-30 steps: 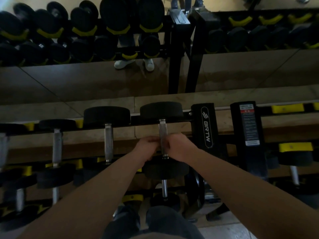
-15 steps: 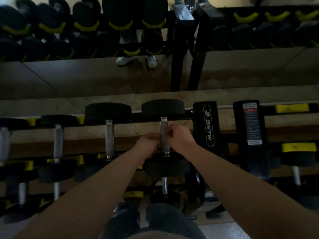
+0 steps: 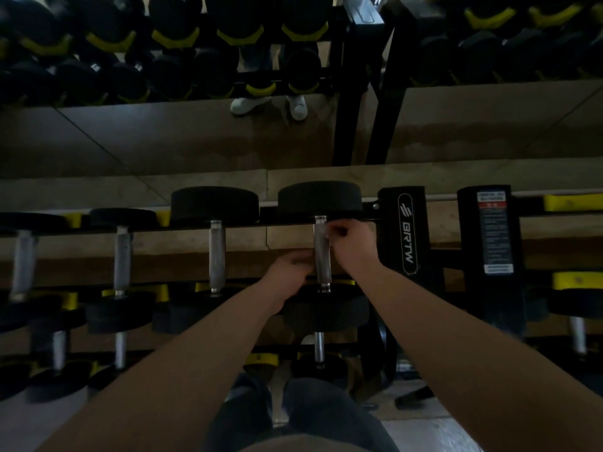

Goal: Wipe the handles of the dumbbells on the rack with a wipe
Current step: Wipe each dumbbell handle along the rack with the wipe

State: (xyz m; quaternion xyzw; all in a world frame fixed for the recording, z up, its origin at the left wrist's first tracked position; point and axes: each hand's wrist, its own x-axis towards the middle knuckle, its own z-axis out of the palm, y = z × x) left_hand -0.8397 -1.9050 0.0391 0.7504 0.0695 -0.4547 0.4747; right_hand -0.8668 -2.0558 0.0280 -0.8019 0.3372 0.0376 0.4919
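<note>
The dumbbell at the right end of the top tier has black round heads and a steel handle [image 3: 322, 256] running away from me. My left hand [image 3: 288, 272] sits at the handle's near left side, its fingers curled against the steel. My right hand [image 3: 350, 244] is higher up on the handle's right side, with fingertips curled and pinching at the steel near the far head [image 3: 319, 199]. A small pale bit shows at those fingertips [image 3: 327, 236]; it looks like the wipe, mostly hidden in the dim light.
Three more dumbbells [image 3: 217, 252] lie on the same tier to the left. The black rack upright marked BRTW [image 3: 406, 233] stands just right of my right hand. A second post with a sticker [image 3: 494, 230] is further right. Lower tiers hold more dumbbells [image 3: 319, 350]. A mirror behind reflects racks.
My right hand has slid up the handle toward the far head. My left hand stays near the handle's lower part.
</note>
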